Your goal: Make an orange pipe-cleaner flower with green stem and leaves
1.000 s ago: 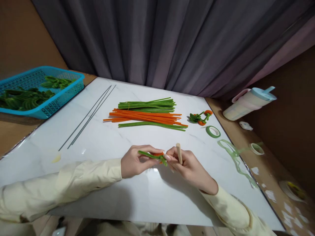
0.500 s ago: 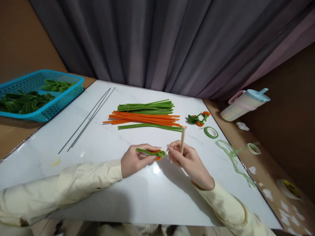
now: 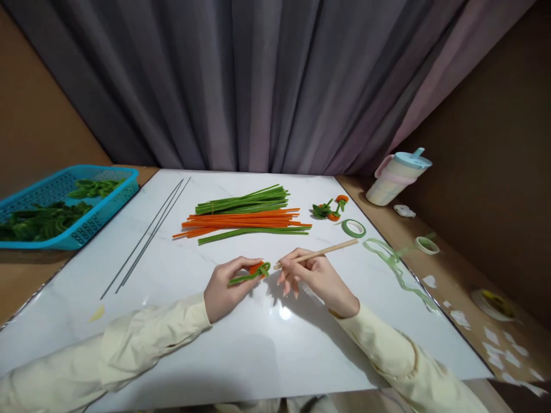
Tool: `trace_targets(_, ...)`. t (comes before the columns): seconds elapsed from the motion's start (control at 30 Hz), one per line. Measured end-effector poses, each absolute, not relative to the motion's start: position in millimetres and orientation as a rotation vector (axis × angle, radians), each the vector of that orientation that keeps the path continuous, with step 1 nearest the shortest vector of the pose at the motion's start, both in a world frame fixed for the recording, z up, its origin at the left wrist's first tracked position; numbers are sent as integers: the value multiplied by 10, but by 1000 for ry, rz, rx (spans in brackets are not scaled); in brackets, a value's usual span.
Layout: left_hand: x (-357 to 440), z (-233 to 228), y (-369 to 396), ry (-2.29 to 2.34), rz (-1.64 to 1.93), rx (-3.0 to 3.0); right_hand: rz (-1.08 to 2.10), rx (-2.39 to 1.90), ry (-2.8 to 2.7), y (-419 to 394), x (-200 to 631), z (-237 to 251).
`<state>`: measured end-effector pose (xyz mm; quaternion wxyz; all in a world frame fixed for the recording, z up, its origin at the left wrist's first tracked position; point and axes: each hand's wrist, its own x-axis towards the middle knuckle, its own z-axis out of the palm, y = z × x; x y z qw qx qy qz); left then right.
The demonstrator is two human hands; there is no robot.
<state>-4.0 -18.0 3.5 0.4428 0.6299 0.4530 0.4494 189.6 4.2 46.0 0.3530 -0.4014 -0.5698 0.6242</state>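
Observation:
My left hand (image 3: 228,285) pinches a small pipe-cleaner flower (image 3: 263,269), orange with a looped green top and a green stem pointing back toward the palm. In my right hand (image 3: 316,278) a thin wooden stick (image 3: 329,249) is gripped like a pen. Its tip is close to the flower's green loop; whether they touch I cannot tell. Beyond my hands lie green pipe cleaners (image 3: 245,201), a bundle of orange pipe cleaners (image 3: 245,220) and a few more green stems (image 3: 253,233). Finished-looking orange and green flowers (image 3: 331,209) rest at the right.
A blue basket (image 3: 107,215) with green leaf pieces stands at left, beside several dark wires (image 3: 148,238). Rightward are green tape (image 3: 353,228), a loose green strip (image 3: 398,269), a tumbler (image 3: 396,178), another tape roll (image 3: 427,245) and paper scraps (image 3: 460,319).
The stick has swung from upright to nearly level, its tip now beside the flower. The flower's stem has tilted downward in my left hand. The camera view has shifted.

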Motion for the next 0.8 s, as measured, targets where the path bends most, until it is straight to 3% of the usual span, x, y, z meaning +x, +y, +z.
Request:
trace_targets(0.23, -55, 13, -220, 969, 1187, 1905, 1474, -900, -1551, -35, 1877, 380)
trace_targets(0.53, -34, 31, -206, 1038, 1190, 1841, 833, -729, -2114, 62, 1995, 423)
trace_targets(0.8, -4, 47, -214, 1116, 1122, 1771, 745, -611, -2316, 18, 2043, 452)
